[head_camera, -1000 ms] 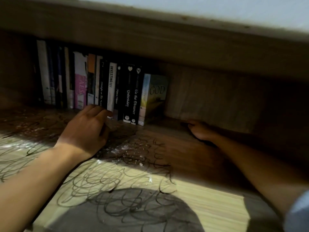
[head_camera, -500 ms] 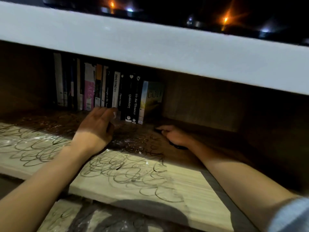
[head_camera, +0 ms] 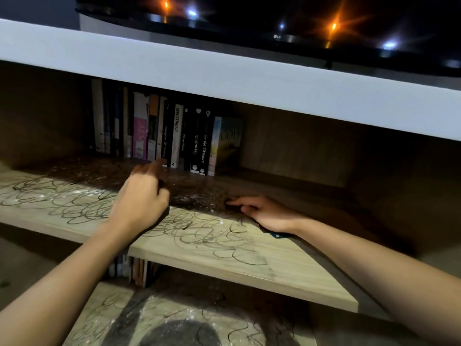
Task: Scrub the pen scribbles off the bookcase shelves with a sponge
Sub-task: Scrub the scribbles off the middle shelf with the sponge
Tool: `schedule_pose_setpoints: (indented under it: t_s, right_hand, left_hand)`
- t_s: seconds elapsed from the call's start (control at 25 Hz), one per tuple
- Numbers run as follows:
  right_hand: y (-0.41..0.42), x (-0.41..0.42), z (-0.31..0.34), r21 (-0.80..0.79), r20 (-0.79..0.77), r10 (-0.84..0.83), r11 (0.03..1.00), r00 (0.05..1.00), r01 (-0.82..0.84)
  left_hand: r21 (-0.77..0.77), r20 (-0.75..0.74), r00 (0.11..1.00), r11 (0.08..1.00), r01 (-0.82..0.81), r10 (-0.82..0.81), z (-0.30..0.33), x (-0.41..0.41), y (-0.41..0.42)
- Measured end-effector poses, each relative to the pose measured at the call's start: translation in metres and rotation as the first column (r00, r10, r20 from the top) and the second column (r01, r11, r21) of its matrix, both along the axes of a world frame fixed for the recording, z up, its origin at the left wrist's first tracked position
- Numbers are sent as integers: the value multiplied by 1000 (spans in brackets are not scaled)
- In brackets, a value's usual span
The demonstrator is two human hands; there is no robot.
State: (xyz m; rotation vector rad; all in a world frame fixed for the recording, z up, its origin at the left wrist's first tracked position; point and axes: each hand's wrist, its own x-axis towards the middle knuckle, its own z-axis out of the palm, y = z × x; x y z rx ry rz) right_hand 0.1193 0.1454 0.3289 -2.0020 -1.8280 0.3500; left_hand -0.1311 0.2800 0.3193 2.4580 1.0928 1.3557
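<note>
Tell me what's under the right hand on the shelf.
Under the right hand a dark blue sponge peeks out at the wrist, lying on the scribbled shelf. The palm covers the rest of it.

Both my forearms bare, no sleeves in shot. Left hand point(head_camera: 141, 204) and right hand point(head_camera: 268, 213): no gloves, rings, watch or wristbands visible.

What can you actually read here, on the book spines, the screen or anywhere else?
"INVESTING 101": white book spine.
"4": foot of that same spine.
"Unbirthday": black spine.
"Go the Distance": black spine.
"GOD": pale front cover of the end book.
"LG": lower frame of the television.
"7": top of a black spine.
The other spines are too dark or blurred to read.
</note>
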Motion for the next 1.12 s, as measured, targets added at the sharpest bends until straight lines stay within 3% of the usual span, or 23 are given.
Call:
schedule_pose_setpoints:
  t_s: [0.12,0.24,0.32,0.48,0.64,0.8,1.0,1.12]
  right_hand:
    - [-17,-3,-2,89,-156,23,996,988,-9]
    - [-3,20,-3,359,-270,-111,910,956,207]
    - [16,51,-5,336,-218,-277,879,936,339]
    - [56,87,-5,131,-129,-501,847,856,516]
    - [69,49,-2,137,-3,-368,921,930,365]
    - [20,-10,4,106,27,-177,979,984,173]
    - [-62,-43,8,29,-48,59,998,997,-58]
    - [-65,-19,9,19,-60,-30,999,998,31]
  left_hand:
    - [-30,-17,1000,1000,-3,2,3,1,-3]
    - [-47,-26,1000,999,6,-7,3,1,-4]
    - [-54,-36,999,999,0,-2,3,0,-3]
    - [-21,-43,999,1000,-14,13,5,4,-5]
    - [-9,-44,999,1000,8,-9,6,6,-2]
    - [-3,-67,997,999,36,-36,-1,1,7]
    - [22,-30,999,999,35,-34,-2,2,5]
    - [38,-24,998,997,62,-61,-3,2,6]
